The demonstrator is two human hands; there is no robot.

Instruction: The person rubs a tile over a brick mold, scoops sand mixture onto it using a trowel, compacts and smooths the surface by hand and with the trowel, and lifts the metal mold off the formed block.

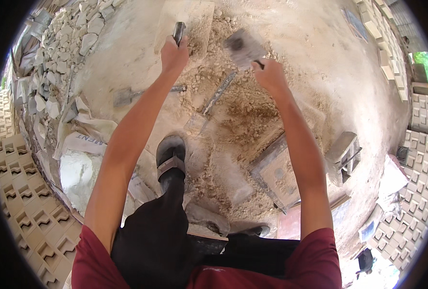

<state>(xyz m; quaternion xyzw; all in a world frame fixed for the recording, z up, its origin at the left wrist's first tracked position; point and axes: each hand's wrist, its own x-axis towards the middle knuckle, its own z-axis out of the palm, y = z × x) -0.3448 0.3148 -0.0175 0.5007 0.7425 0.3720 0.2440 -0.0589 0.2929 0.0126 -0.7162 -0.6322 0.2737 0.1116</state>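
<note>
My left hand [174, 55] is closed around a short dark bar-like tool [179, 32], whose far end sticks up above the fist; its lower part is hidden. My right hand [270, 76] grips the handle of a trowel [244, 49] with a broad, squarish grey blade, slightly blurred, tilted over the loose mix. Below both hands spreads a heap of crumbly sandy mix [252, 108]. On it lies a narrow metal bar [219, 92]. Beside my left forearm rests a second flat-bladed tool [123, 97], partly hidden by the arm.
A rectangular mould frame [267, 156] lies beneath my right forearm. Broken stones [62, 53] are heaped at far left, near a sack [85, 143] and white powder [79, 176]. Patterned blocks stand stacked left [35, 207] and right [419, 139]. My sandalled foot [171, 151] is between my arms.
</note>
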